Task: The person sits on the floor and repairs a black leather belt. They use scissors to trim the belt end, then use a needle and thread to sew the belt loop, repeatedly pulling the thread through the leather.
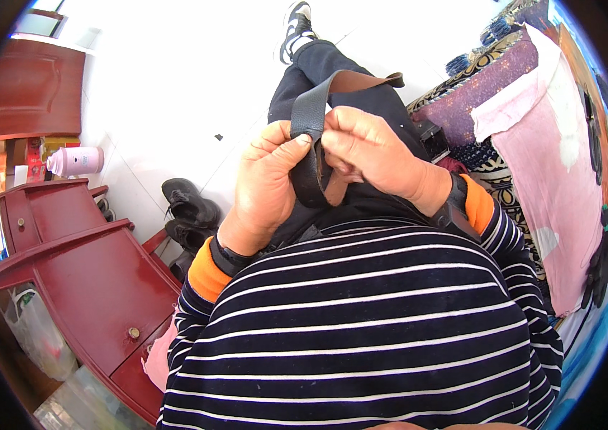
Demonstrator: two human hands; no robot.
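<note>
Above my lap, both hands hold a black leather strap (pixel 307 117) with a brown underside. It bends into a loop between my hands, and one end trails over my dark trousers toward the far right. My left hand (pixel 264 179) pinches it, with the thumb pressed on the black face. My right hand (pixel 379 150) grips the strap's edge close beside the left thumb, its fingers curled. What lies under the right fingers is partly hidden. A dark band circles each wrist.
Red wooden cabinets (pixel 89 294) stand at the left, with a pink bottle (pixel 78 161) beyond them. Black shoes (pixel 188 204) lie on the white tiled floor (pixel 196 64). At the right are a pink cloth (pixel 544 193), a patterned cover (pixel 462 100) and a small black box (pixel 433 140).
</note>
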